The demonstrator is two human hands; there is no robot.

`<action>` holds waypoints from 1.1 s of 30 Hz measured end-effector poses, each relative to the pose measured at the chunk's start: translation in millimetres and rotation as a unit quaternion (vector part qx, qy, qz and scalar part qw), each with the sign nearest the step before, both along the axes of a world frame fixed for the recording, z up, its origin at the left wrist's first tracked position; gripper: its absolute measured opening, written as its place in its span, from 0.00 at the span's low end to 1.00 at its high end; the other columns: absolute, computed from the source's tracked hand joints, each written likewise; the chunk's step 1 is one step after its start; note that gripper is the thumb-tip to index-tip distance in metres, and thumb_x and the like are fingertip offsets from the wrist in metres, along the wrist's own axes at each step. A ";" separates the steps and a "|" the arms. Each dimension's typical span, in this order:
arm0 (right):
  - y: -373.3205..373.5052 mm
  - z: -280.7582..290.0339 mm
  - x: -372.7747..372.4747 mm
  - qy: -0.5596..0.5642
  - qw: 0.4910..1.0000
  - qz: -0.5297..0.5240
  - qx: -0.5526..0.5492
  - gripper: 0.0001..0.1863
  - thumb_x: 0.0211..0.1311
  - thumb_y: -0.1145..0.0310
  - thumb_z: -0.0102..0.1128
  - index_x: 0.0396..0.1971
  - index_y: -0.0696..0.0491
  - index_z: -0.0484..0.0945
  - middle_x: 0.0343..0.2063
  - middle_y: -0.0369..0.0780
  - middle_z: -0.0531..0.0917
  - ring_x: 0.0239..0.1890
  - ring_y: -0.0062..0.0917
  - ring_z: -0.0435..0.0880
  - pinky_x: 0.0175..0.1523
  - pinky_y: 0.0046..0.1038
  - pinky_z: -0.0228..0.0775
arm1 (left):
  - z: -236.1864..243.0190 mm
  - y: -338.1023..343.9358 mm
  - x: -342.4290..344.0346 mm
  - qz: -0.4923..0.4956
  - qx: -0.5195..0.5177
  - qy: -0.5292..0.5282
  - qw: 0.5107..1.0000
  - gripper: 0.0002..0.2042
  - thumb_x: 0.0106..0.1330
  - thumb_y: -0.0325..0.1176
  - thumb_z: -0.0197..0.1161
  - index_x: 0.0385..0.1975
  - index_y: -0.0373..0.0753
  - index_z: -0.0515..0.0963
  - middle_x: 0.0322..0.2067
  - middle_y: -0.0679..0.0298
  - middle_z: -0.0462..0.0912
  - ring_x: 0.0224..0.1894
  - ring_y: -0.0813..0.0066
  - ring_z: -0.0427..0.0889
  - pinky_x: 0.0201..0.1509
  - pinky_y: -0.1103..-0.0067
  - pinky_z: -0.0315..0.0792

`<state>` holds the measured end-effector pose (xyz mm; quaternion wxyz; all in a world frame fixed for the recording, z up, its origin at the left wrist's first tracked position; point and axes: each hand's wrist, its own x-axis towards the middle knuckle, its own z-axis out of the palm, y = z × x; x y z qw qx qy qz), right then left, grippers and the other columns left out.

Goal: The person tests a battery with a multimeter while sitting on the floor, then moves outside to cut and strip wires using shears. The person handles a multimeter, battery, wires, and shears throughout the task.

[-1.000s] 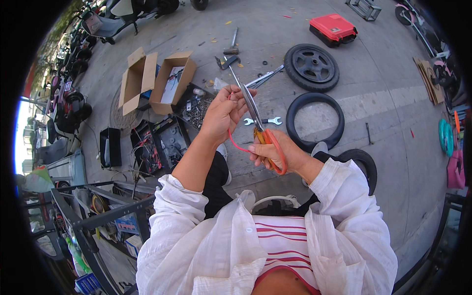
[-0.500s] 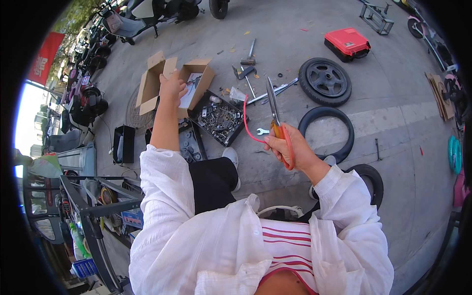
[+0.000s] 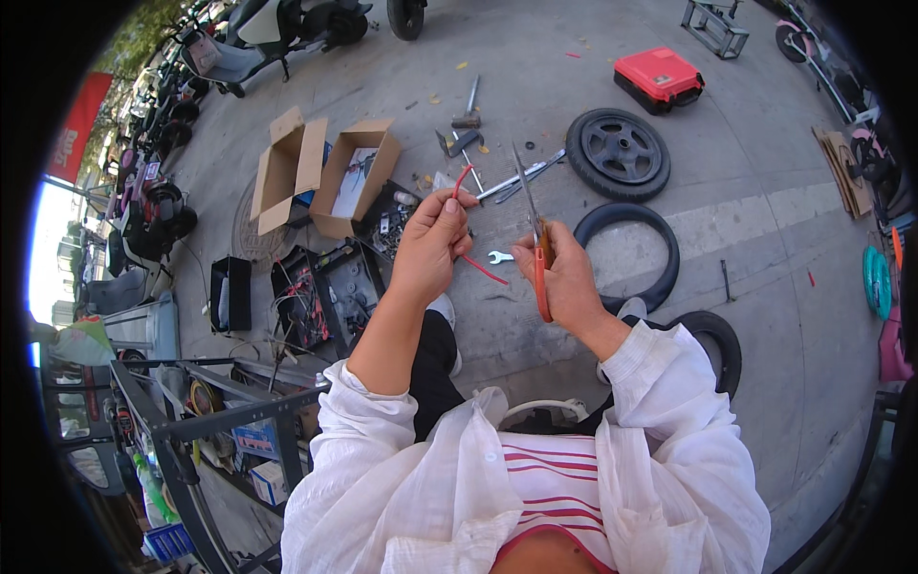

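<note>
red wire (image 3: 486,271) sits just off the middle of the view, toward 11 o'clock, its short end sticking up past the knuckles toward 1 o'clock and its longer end trailing down toward 4 o'clock. from the left, parked scooters (image 3: 158,206) line the edge between 9 and 10 o'clock, with a dark metal rack (image 3: 229,416) below them at 8. a narrow black bin (image 3: 243,297) stands at 9 o'clock, an open black case (image 3: 325,304) holding leads and fittings just beside it. two open cardboard boxes, a left box (image 3: 277,187) and a right box (image 3: 337,226), stand near 10. a jumble of metal parts (image 3: 388,228) lies partly hidden by the left hand (image 3: 435,239), which pinches the wire between thumb and fingers. a hammer (image 3: 467,122) lies at 12 o'clock. a spanner (image 3: 499,256) lies on the ground between the hands. orange-handled scissors (image 3: 540,263) are grasped in the right hand (image 3: 566,268), toward 3 o'clock, blades pointing up nearly to 12. farther right, a tyred wheel (image 3: 620,148) lies flat toward 2, a black ring (image 3: 671,258) near 3, and a red case (image 3: 660,77) between 1 and 2.
</note>
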<state>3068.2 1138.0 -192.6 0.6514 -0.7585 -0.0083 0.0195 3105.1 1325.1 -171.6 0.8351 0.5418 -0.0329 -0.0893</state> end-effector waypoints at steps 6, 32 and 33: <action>-14.2 22.9 0.8 -0.106 0.988 0.029 -0.112 0.26 0.50 0.55 0.73 0.37 0.59 0.71 0.27 0.42 0.78 0.29 0.28 0.79 0.34 0.28 0.71 | 10.0 10.4 -4.7 -0.122 -0.063 0.031 0.990 0.11 0.75 0.38 0.48 0.41 0.39 0.73 0.21 0.76 0.58 0.21 0.88 0.53 0.22 0.88 0.48; 0.4 6.2 19.6 0.177 0.973 0.066 0.133 0.22 0.67 0.47 0.54 0.23 0.49 0.65 0.16 0.26 0.62 0.16 0.08 0.58 0.18 0.15 0.47 | -3.0 -3.8 -4.0 -0.066 0.181 0.102 0.976 0.14 0.73 0.43 0.48 0.37 0.39 0.76 0.19 0.75 0.62 0.21 0.88 0.58 0.22 0.87 0.54; -0.5 2.8 21.0 0.144 0.981 0.050 0.122 0.20 0.68 0.49 0.53 0.24 0.48 0.64 0.15 0.25 0.60 0.14 0.08 0.56 0.17 0.15 0.44 | -15.3 -7.4 2.8 -0.038 0.248 0.046 0.967 0.15 0.73 0.42 0.49 0.34 0.38 0.77 0.20 0.74 0.65 0.23 0.84 0.63 0.26 0.83 0.61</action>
